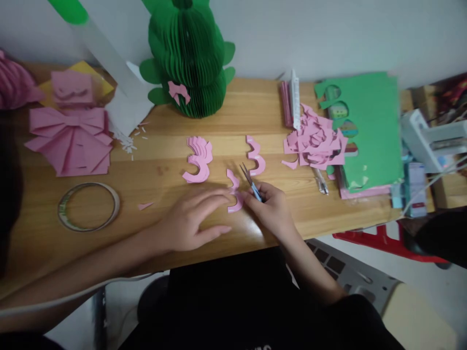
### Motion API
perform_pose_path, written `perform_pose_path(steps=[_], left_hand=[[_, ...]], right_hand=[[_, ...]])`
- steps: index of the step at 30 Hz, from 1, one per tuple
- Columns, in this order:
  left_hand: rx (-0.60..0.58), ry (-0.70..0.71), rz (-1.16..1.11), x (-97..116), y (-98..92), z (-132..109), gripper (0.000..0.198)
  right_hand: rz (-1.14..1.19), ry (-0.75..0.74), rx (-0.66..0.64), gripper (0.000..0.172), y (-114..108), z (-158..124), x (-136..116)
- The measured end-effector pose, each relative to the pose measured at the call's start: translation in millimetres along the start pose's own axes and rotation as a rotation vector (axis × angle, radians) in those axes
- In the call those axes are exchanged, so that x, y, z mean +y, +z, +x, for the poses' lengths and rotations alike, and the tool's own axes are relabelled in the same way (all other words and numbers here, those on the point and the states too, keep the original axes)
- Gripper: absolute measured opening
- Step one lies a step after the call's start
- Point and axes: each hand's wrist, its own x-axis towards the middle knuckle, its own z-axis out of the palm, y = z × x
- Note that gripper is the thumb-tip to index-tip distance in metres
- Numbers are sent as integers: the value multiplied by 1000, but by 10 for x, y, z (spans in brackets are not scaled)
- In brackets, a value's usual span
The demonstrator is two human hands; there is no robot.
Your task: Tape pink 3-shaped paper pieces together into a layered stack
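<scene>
My right hand is closed around a pair of scissors, whose blades point up and left. Between my hands on the table lies a pink paper cutout shaped like a 3. The fingertips of my left hand rest at its left edge, with the fingers stretched out and the thumb apart. A second pink 3 lies just beyond the scissor tips. To the left is a stack of pink paper 3s, slightly fanned.
A green honeycomb paper figure stands at the back. Pink scraps are heaped near green sheets on the right. At left lie folded pink paper bows, a tape roll and white snippets. The wooden table's front edge is near my body.
</scene>
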Motion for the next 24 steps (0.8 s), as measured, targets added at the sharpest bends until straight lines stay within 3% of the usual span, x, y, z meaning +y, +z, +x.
perform_pose_path(steps=[6, 11, 20, 24], left_hand=[[8, -132, -457, 114, -79, 80, 32], [28, -185, -533, 189, -76, 130, 35], [8, -202, -464, 287, -79, 161, 32], [40, -144, -128, 222, 21, 129, 27]], right_hand=[[390, 134, -271, 32, -62, -118, -134], [496, 130, -258, 39, -117, -197, -239], [463, 66, -244, 37, -179, -239, -247], [408, 15, -215, 34, -214, -201, -178]])
